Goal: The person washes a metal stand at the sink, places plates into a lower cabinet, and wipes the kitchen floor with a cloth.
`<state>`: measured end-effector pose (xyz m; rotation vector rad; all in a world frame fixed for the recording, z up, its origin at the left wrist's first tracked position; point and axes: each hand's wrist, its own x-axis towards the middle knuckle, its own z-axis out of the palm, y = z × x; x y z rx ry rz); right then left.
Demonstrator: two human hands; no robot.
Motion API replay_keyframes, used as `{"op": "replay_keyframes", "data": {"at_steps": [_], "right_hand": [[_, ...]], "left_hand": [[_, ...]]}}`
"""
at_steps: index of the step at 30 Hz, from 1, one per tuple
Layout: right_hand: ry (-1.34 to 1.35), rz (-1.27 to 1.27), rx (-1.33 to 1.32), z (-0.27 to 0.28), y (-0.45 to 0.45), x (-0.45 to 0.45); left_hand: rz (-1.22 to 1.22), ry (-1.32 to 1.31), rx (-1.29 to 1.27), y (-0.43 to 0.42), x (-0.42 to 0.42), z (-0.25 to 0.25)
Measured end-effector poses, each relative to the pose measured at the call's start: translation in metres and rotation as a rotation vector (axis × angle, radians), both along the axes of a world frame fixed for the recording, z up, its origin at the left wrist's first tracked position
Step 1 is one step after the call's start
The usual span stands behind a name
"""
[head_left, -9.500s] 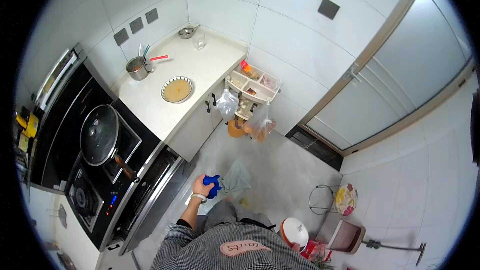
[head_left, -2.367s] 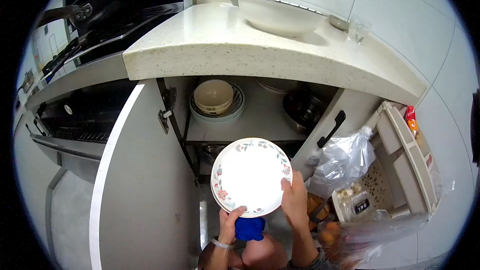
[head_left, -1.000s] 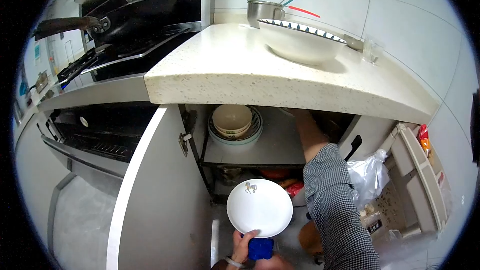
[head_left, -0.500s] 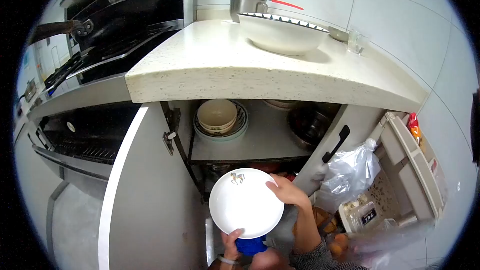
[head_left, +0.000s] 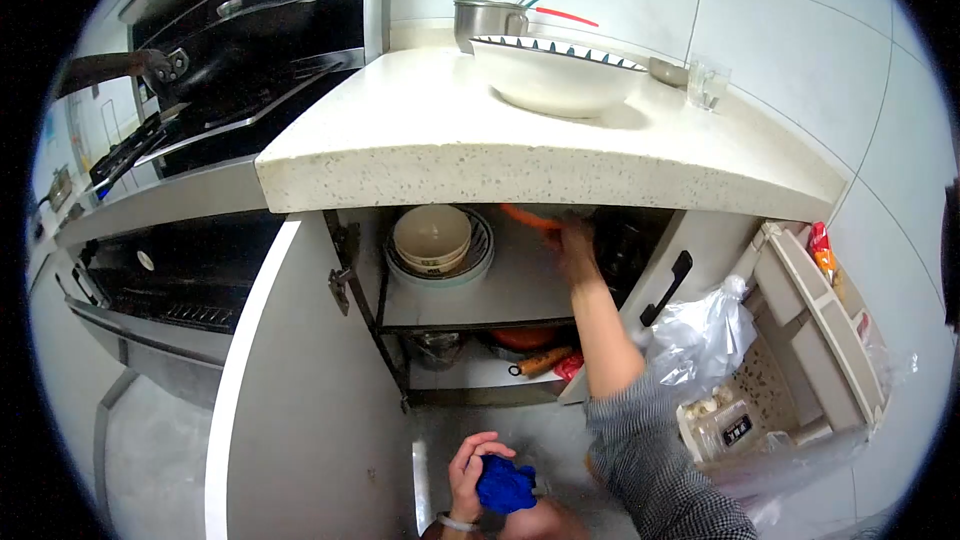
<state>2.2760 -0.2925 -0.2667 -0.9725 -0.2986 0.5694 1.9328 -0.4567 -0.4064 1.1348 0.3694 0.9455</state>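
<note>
Low in the view, my left hand (head_left: 470, 473) has its fingers curled around a crumpled blue cloth (head_left: 506, 485). My right hand (head_left: 575, 245) reaches into the open cabinet, on the upper shelf (head_left: 470, 305). Its fingers are at an orange-rimmed dish (head_left: 532, 217) near the back, and the counter's shadow partly hides them. Left of that hand, a stack of cream bowls (head_left: 433, 235) rests on larger plates and bowls (head_left: 440, 275).
The cabinet door (head_left: 310, 390) stands open on the left. Above, the counter (head_left: 400, 110) holds a large bowl (head_left: 555, 80), a steel pot (head_left: 485, 20) and a glass (head_left: 708, 85). A rack (head_left: 825, 340) with a plastic bag (head_left: 700, 335) is at the right.
The white plate that both hands held half a second ago is out of my left hand. My right hand has moved up into the cabinet, where an orange-rimmed dish now shows.
</note>
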Motion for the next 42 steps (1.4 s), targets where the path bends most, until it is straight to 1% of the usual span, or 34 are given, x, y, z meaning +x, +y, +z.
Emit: {"op": "replay_keyframes", "data": {"at_steps": [4, 6, 8, 10, 14, 17, 19, 21, 22, 24, 25, 26, 27, 28, 29, 30, 32, 34, 35, 36, 38, 39, 40, 41, 42], "right_hand": [[0.003, 0.088, 0.074, 0.021, 0.065, 0.029], [-0.003, 0.106, 0.073, 0.028, 0.077, 0.033], [-0.015, 0.108, 0.068, 0.029, 0.082, 0.037], [-0.031, 0.102, 0.048, 0.029, 0.085, 0.041], [-0.081, 0.074, -0.016, 0.023, 0.085, 0.046], [-0.148, 0.019, -0.095, 0.015, 0.079, 0.045], [-0.204, -0.035, -0.158, 0.005, 0.072, 0.039], [-0.279, -0.11, -0.176, -0.012, 0.066, 0.025], [-0.332, -0.164, -0.146, -0.029, 0.064, 0.015], [-0.437, -0.262, 0.029, -0.048, 0.048, -0.033], [-0.478, -0.291, 0.135, -0.03, 0.022, -0.085], [-0.519, -0.319, 0.244, 0.004, -0.014, -0.145], [-0.638, -0.209, 0.323, 0.027, -0.044, -0.179], [-0.672, -0.105, 0.351, 0.051, -0.07, -0.214], [-0.925, -0.081, 0.459, 0.062, -0.085, -0.234], [-1.05, 0.035, 0.573, 0.08, -0.104, -0.255], [-1.34, 0.102, 0.803, 0.11, -0.13, -0.287], [-1.327, 0.209, 0.962, 0.118, -0.142, -0.316], [-1.324, 0.199, 0.959, 0.118, -0.147, -0.321], [-1.342, 0.238, 0.949, 0.118, -0.152, -0.326], [-1.365, 0.272, 0.941, 0.115, -0.16, -0.328], [-1.463, 0.236, 0.816, 0.109, -0.162, -0.321], [-1.557, 0.198, 0.687, 0.102, -0.164, -0.314], [-1.578, 0.201, 0.529, 0.094, -0.169, -0.304], [-1.59, 0.277, 0.366, 0.084, -0.176, -0.29]], "left_hand": [[0.052, 0.032, 0.059, -0.002, -0.002, 0.004], [0.017, -0.009, -0.082, -0.002, -0.003, 0.01], [0.039, -0.031, -0.066, -0.003, -0.002, 0.005], [0.024, -0.179, -0.185, -0.002, -0.001, 0.002], [0.031, -0.133, -0.133, -0.001, 0.001, 0.001], [-0.006, -0.184, -0.171, -0.003, 0.003, 0.003], [0.038, 0.065, -0.007, -0.004, 0.003, 0.013], [0.029, 0.066, -0.029, -0.007, 0.003, 0.017], [0.022, 0.066, -0.05, -0.008, 0.003, 0.019], [0.026, 0.062, -0.071, -0.011, 0.005, 0.022], [0.032, 0.06, -0.091, -0.013, 0.006, 0.022], [0.03, 0.059, -0.088, -0.014, 0.006, 0.02], [0.049, 0.037, -0.122, -0.015, 0.005, 0.017], [0.068, 0.015, -0.157, -0.016, 0.004, 0.014], [0.068, 0.019, -0.157, -0.017, 0.002, 0.013], [0.072, 0.018, -0.171, -0.018, 0.0, 0.014], [0.072, 0.02, -0.183, -0.021, -0.001, 0.006], [0.275, 0.071, -0.197, -0.023, -0.002, -0.013], [0.183, 0.024, -0.299, -0.026, -0.004, -0.018], [0.178, 0.028, -0.294, -0.029, -0.003, -0.021], [0.286, -0.071, -0.374, -0.035, 0.0, -0.024], [0.28, -0.074, -0.367, -0.036, -0.002, -0.014], [0.321, -0.215, -0.409, -0.04, -0.005, 0.005], [0.361, -0.356, -0.452, -0.044, -0.008, 0.023], [0.353, -0.359, -0.451, -0.047, -0.012, 0.043]]}}
